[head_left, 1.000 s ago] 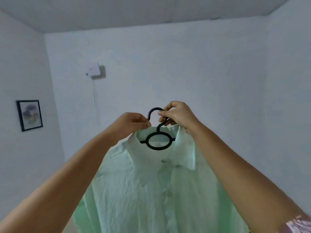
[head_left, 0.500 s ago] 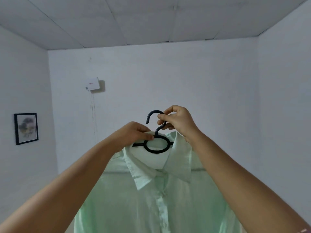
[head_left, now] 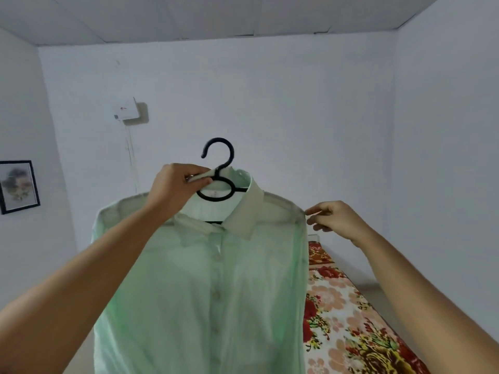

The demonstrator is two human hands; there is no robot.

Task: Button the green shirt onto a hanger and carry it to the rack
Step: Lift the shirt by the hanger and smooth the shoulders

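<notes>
In the head view, the pale green button-front cotton shirt [head_left: 205,279] hangs in mid-air in front of the person, draped on a black plastic hanger with a curved hook and a ring-shaped neck [head_left: 218,182]. The left hand [head_left: 178,188] is clenched around the hanger's neck and a fold of collar just below the hook, bearing the garment's weight. The right hand [head_left: 334,220] sits just beside the shirt's right shoulder seam, thumb and forefinger narrowed at the fabric's edge; whether they actually grip the cloth cannot be told.

The hanger's arms are hidden inside the shoulders, only a short dark bar showing beneath the collar. The shirt's hem is cut off by the lower frame edge.

The fabric is thin, slightly translucent and creased, with small round buttons down the placket. Behind it lies a floral-patterned bedspread in red and cream [head_left: 348,319].
</notes>
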